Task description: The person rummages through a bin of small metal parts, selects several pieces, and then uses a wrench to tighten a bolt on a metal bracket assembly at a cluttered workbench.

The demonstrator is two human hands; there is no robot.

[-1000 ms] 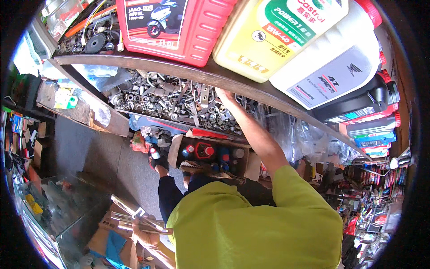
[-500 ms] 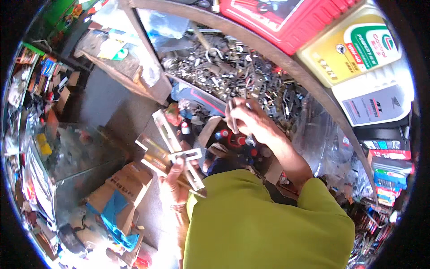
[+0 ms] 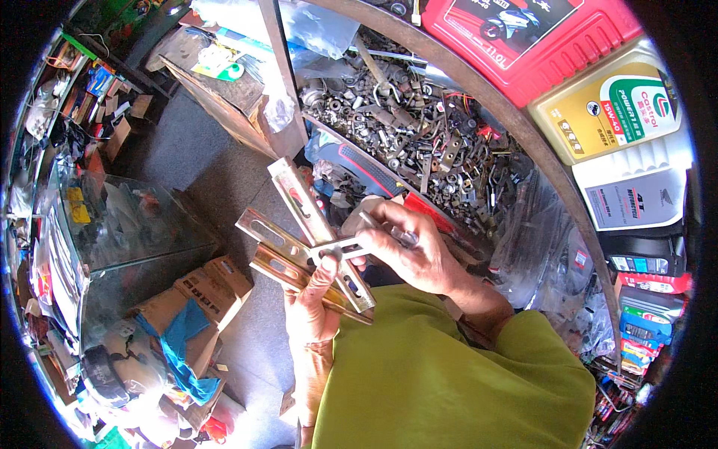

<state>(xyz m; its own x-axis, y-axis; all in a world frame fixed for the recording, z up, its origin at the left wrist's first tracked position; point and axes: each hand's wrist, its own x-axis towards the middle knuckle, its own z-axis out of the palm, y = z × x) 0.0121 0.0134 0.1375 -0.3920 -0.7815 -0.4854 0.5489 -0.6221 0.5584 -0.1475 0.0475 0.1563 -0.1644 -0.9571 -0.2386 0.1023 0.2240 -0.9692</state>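
My left hand [image 3: 313, 310] is closed around several slotted metal brackets fanned out in front of me. A long silver bracket [image 3: 294, 196] points up and away, and a brass-coloured bracket [image 3: 278, 266] lies lower in the bunch. Across them rests a short slotted bracket [image 3: 345, 248], pressed down by my left thumb. At its right end are the bent fingers of my right hand [image 3: 422, 258], closed on a small grey metal part [image 3: 407, 238]. Fingers hide most of that part, so its exact kind does not show.
Beyond my hands, a bin heaped with loose metal parts [image 3: 441, 150] has a curved rim [image 3: 516, 93]. Oil jugs [image 3: 613, 112] stand along the right. A glass case [image 3: 142, 232] and a cardboard box [image 3: 213, 288] with a blue cloth [image 3: 179, 348] are at left.
My right hand has come down and left from beside the parts heap to the short bracket. The brackets stay in my left hand. The whole view has shifted slightly.
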